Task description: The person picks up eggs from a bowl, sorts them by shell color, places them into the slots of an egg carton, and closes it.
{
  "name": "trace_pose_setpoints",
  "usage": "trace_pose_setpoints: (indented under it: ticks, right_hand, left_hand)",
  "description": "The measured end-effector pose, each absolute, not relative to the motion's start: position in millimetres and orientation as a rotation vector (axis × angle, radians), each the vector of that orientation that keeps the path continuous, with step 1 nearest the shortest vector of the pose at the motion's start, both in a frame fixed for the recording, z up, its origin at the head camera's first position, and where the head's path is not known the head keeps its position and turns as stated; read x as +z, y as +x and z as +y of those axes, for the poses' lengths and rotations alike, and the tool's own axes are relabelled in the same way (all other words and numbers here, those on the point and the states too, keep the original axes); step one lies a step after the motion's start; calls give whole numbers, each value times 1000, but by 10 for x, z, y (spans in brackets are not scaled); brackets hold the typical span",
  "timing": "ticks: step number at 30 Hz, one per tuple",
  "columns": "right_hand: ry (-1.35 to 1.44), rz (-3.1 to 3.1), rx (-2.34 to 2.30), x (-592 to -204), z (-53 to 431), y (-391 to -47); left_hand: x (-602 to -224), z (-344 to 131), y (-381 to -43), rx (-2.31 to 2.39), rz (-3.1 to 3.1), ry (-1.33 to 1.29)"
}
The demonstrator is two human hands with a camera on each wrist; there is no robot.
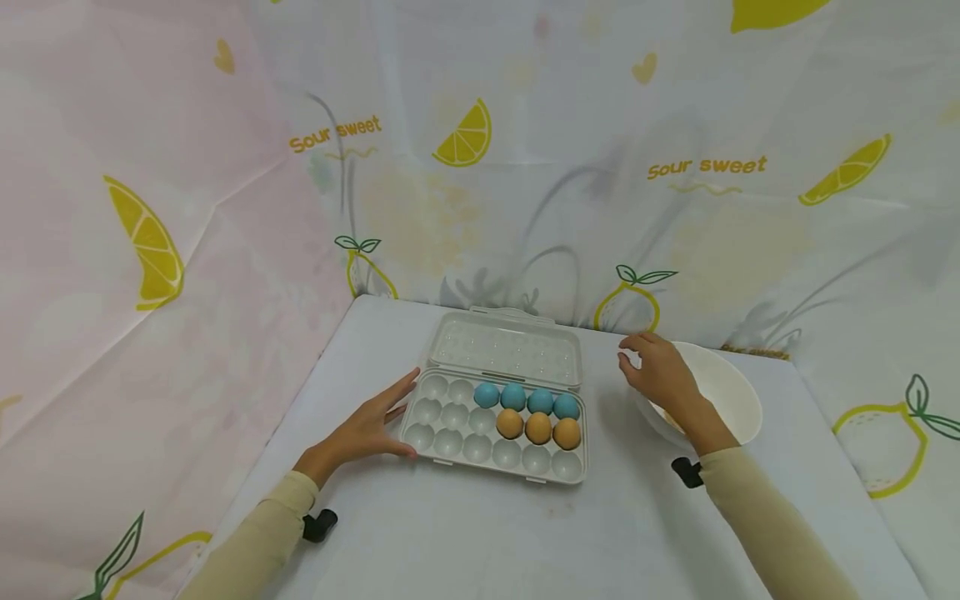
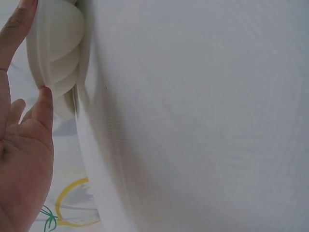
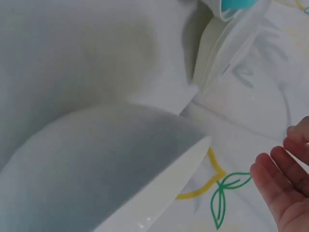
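Note:
An egg tray (image 1: 477,450) with its clear lid (image 1: 510,350) folded back lies on the white table. Four-coloured it is not: blue eggs (image 1: 513,397) fill part of the back row, and three brown eggs (image 1: 537,427) sit in the middle row's right part. My left hand (image 1: 363,429) touches the tray's left end, thumb at the front corner and fingers spread along the side. My right hand (image 1: 660,375) is over the left rim of a white bowl (image 1: 727,392), fingers loosely bent, nothing between them. Something brownish (image 1: 670,419) shows inside the bowl, mostly hidden by the right forearm.
A lemon-print cloth (image 1: 510,208) rises behind the table and at its sides. The front row of the tray has bare cups (image 1: 506,452), as does its left part. A dark wrist mount (image 1: 320,526) sticks out beside the left sleeve.

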State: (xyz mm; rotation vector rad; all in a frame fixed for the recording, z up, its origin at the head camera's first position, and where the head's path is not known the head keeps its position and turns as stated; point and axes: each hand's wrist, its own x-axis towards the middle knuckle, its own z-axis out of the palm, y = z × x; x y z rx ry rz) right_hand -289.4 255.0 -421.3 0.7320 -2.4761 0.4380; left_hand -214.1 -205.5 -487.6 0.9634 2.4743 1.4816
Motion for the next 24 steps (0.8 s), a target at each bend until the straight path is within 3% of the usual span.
trace_pose_setpoints:
  ticks: [11, 24]
  right_hand:
    - [471, -2952, 546, -4071, 3135, -3003]
    - [188, -3513, 790, -4015, 3437, -3133]
  left_hand:
    - [-4887, -2059, -2143, 1492, 2460, 971]
    - [-4896, -2055, -2140, 1490, 2461, 978]
